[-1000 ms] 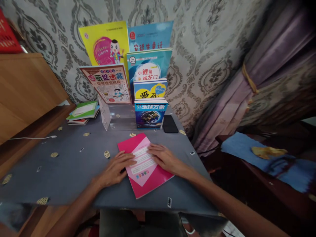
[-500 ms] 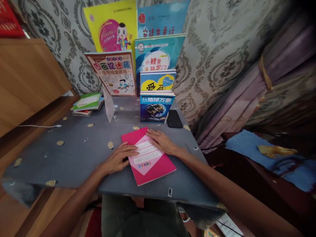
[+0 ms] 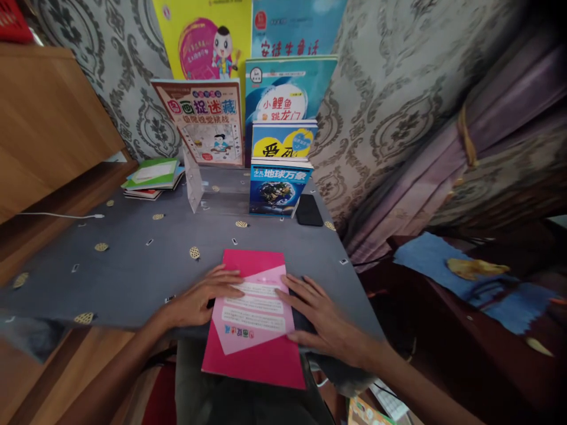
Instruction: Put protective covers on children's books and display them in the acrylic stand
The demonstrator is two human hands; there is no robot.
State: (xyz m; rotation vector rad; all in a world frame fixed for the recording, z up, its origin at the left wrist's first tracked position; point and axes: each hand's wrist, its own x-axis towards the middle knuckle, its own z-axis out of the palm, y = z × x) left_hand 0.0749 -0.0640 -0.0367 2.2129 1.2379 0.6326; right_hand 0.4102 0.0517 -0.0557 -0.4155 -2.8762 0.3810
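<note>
A pink book (image 3: pixel 257 369) lies back cover up, its printed text upside down to me. Its near end juts past the table's front edge, above my lap. My left hand (image 3: pixel 201 299) rests across the book's left edge, fingers stretched over the cover; its thumb is mostly hidden. On the opposite edge, my right hand (image 3: pixel 321 321) lies with its fingers spread, their tips touching the cover.
Upright picture books (image 3: pixel 206 127) and a blue earth book (image 3: pixel 275 190) stand in a clear rack (image 3: pixel 192 183) at the back. Beside it are a black phone (image 3: pixel 309 211) and a small stack of books (image 3: pixel 153 175). A white cable (image 3: pixel 66 214) lies left.
The pink book has slid toward me and turned straighter, its near end now past the table edge. Both hands came nearer with it; my right hand shifted from its top to its right edge.
</note>
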